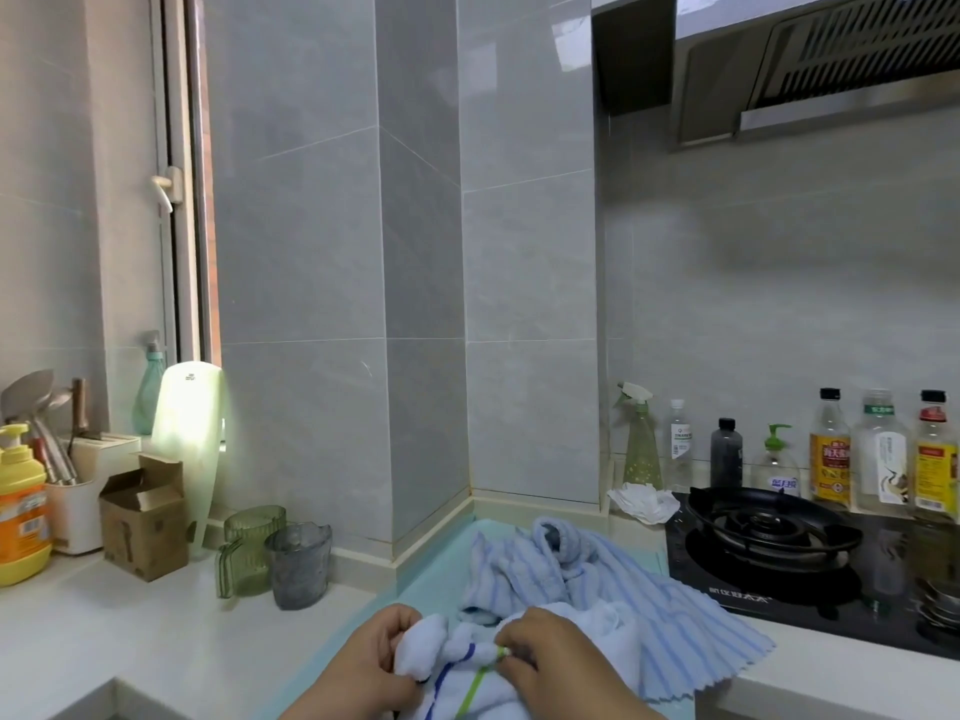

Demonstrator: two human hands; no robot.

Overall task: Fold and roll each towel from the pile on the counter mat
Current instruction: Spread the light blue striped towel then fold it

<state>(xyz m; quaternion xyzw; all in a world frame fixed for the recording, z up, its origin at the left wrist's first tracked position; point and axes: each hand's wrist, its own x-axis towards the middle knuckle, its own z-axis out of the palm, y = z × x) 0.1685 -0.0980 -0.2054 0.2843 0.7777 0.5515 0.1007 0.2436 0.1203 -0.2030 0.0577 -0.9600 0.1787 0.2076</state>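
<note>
Head view: bottom centre of frame.
Left hand (371, 654): fingers curled, gripping white towel with blue and green stripes (457, 672).
Right hand (550, 662): pinching the same towel's edge.

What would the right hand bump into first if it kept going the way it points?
The white striped towel it pinches. The right hand points left, so past that bunched cloth it would probably meet the left hand, though depth is unclear.
</note>
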